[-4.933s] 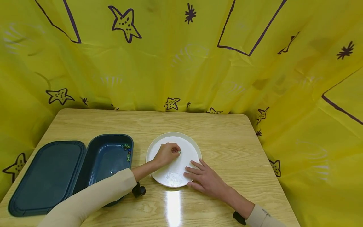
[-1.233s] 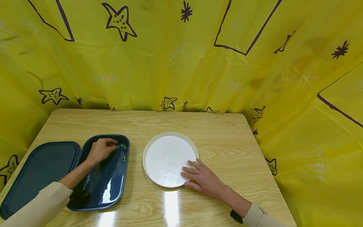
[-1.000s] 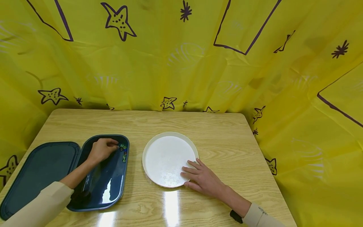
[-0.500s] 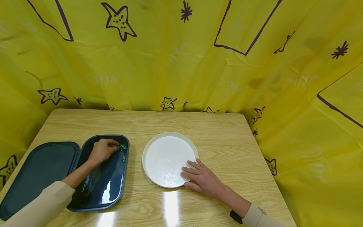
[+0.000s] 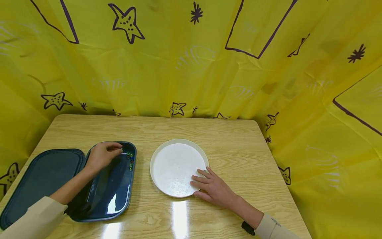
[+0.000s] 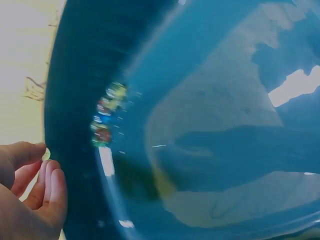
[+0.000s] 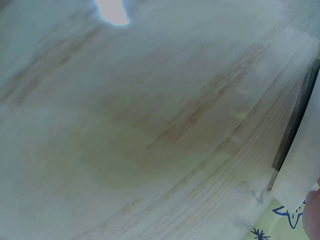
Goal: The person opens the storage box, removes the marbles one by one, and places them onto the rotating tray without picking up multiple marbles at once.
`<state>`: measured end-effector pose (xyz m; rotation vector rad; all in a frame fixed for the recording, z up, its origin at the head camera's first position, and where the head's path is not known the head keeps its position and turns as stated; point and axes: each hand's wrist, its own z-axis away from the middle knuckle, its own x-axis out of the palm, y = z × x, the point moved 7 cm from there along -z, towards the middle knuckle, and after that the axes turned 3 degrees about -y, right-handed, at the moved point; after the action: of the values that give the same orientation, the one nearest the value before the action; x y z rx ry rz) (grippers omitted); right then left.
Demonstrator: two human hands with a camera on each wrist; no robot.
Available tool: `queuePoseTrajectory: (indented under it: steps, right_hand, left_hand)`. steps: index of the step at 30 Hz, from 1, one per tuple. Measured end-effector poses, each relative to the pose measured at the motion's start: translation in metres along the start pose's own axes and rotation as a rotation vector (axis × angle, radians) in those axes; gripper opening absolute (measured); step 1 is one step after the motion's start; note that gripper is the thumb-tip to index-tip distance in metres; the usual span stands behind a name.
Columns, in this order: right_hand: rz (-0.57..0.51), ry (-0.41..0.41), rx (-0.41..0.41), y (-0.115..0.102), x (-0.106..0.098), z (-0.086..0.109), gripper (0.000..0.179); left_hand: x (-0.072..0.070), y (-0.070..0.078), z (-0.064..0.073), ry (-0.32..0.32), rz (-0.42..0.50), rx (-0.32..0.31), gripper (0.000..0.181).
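In the head view, my left hand [image 5: 99, 156] is over the far end of a dark blue-green plastic container [image 5: 131, 192]. Its thumb and fingertips pinch a small yellowish-green glass marble [image 6: 46, 154], seen in the left wrist view. Several more marbles [image 5: 130, 161], green, blue and reddish, lie in a row along the container's right inner wall. My right hand [image 5: 213, 187] rests with spread fingers on the right edge of a round white plate [image 5: 176, 166] with a raised pale rim. A small greenish round spot [image 5: 205, 171] shows between its fingers.
A flat dark lid [image 5: 41, 186] lies left of the container. Both stand on a wood-grain table [image 5: 232, 146]. A yellow curtain [image 5: 167, 66] with drawn starfish closes off the back and sides. Light glares off the tabletop in front of the plate.
My left hand has gone from over the plate to the marbles in the container, then up and slightly left, now with a marble between its fingertips. The right hand stays at the plate.
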<state>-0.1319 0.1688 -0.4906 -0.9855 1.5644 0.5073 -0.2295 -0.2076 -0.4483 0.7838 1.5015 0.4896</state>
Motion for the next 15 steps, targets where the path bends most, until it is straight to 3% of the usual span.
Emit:
queuePoseTrajectory:
  steps: [7,15]
  right_hand:
    - [-0.004,0.001,-0.003,0.000,0.000,-0.001,0.047]
    - [0.000,-0.001,-0.004,0.000,0.000,-0.001,0.048]
  left_hand:
    - [-0.007,0.033,-0.002,0.022,0.042,0.024,0.023]
    - [0.013,0.071,-0.009,-0.038,0.143,0.068,0.020]
